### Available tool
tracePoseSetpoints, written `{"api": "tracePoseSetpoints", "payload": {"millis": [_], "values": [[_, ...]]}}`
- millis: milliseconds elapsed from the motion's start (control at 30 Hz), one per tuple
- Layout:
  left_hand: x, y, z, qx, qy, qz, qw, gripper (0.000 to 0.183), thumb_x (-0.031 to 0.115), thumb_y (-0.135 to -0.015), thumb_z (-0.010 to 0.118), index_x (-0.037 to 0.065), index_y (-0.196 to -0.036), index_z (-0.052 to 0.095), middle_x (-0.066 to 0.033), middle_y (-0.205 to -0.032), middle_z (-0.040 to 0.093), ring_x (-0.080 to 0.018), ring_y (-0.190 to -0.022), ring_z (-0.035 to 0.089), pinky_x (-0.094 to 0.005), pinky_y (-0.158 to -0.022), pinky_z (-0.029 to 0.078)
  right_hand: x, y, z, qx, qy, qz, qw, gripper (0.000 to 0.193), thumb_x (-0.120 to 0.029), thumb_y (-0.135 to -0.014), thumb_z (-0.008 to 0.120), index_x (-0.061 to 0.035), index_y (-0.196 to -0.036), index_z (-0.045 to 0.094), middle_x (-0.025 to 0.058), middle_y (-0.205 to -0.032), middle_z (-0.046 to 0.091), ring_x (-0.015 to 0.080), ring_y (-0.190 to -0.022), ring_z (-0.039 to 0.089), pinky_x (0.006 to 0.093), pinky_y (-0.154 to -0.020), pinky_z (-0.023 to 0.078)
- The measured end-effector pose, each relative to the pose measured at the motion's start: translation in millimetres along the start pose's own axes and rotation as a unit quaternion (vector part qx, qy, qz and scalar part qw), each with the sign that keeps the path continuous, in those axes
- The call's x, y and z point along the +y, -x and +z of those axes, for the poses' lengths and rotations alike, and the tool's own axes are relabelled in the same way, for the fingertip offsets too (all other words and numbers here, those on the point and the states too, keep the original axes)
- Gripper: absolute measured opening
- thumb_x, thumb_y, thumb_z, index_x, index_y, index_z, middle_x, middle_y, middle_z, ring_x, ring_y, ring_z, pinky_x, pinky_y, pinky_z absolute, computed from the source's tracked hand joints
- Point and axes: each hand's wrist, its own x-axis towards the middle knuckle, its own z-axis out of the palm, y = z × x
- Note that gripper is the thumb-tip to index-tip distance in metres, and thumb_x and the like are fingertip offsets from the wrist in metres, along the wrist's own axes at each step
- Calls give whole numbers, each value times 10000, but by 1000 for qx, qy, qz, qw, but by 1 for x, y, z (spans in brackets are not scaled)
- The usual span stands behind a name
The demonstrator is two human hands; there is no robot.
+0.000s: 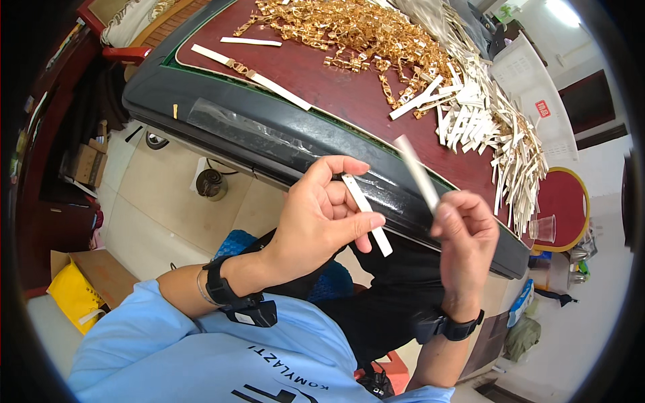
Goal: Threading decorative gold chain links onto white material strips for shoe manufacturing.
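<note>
My left hand [329,211] is closed on a narrow white strip [367,215], pinched between thumb and fingers in front of the table edge. To its right, my right hand [467,225] grips a second white strip [418,173] by its lower end. That strip points up and left and is blurred by motion. On the table lies a gold buckle [238,66] with a white strip at each end. A loose white strip [251,41] rests beyond it. Farther back are a heap of gold metal buckles [349,30] and, to the right, a pile of white strips [480,117].
The dark red tabletop [289,70] has a padded black edge [222,121] with clear tape on it. A clear plastic cup [543,229] is at the right corner, near a red round-backed chair [554,201]. A cardboard box [111,272] stands on the floor at left.
</note>
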Motion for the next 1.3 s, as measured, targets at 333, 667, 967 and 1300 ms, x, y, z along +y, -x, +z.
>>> {"api": "tracePoseSetpoints", "payload": {"millis": [333, 667, 967, 1300], "values": [[-12, 26, -3, -69, -63, -9, 996, 751, -82, -827, 690, 18, -1434, 260, -88, -816, 642, -109, -695, 647, -237, -581, 530, -5, 28, 25, -24, 173, -8, 985, 106, -38, -902, 658, 26, -980, 688, 32, -915, 630, 52, -739, 556, 187, -649, 437], [-11, 36, -5, -119, -135, -78, 981, 716, -75, -834, 699, 6, -1422, 298, -106, -896, 662, -108, -721, 659, -245, -646, 556, 25, 51, 41, -116, 60, 77, 988, 80, -51, -867, 702, 12, -911, 680, 41, -907, 620, 54, -721, 551, 205, -621, 429], [-11, 38, -21, -121, -14, -124, 985, 273, 31, -952, 591, -59, -1194, 502, -161, -892, 671, -208, -705, 696, -281, -633, 574, 28, 58, 34, -130, -17, 146, 981, 65, -24, -877, 684, 26, -915, 668, 44, -922, 621, 79, -800, 578, 219, -702, 449], [-17, 35, -33, -135, 81, -196, 968, 135, 37, -952, 595, -60, -1040, 562, -177, -831, 679, -216, -644, 691, -293, -546, 570, 29, 58, 27, -182, -112, 230, 950, 123, -82, -899, 682, 37, -933, 674, 48, -912, 627, 87, -807, 570, 219, -732, 448]]}}
